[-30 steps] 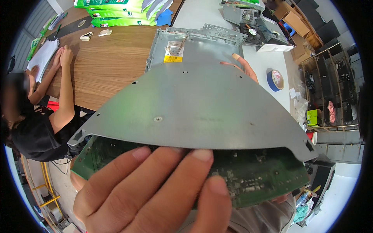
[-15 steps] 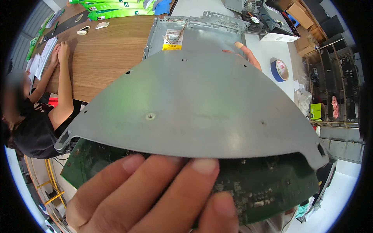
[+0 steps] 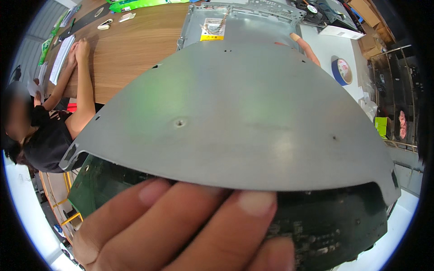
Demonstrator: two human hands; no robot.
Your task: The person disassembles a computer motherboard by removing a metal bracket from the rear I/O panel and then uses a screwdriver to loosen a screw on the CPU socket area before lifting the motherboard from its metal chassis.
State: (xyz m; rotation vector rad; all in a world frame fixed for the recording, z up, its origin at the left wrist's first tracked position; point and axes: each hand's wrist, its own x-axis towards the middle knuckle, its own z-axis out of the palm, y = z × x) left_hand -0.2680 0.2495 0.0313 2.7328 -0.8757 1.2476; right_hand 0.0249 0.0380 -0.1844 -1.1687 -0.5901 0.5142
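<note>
A grey sheet-metal panel [image 3: 235, 117] is held up close in front of me, with a green circuit board [image 3: 325, 221] under its near edge. My left hand [image 3: 181, 226] is closed on that near edge, fingertips at the metal and nails facing me. Beyond the panel's far right edge show fingers of my right hand [image 3: 309, 50], one stretched past the rim; the panel hides the rest. Behind it, an open metal chassis [image 3: 248, 29] lies on the table, with a yellow-and-white label [image 3: 212, 29] and thin wires inside.
Another person [image 3: 49, 131] sits at the left, hands together beside a stack of paper [image 3: 61, 58] on the wooden table [image 3: 131, 54]. Blue tape [image 3: 341, 71] lies on the white surface at the right. Green packages [image 3: 144, 4] and computer parts [image 3: 334, 18] stand farther back.
The panel and board look slightly larger and tilted a little lower at the right. The background has shifted up and right in view. Both hands keep their places on the panel.
</note>
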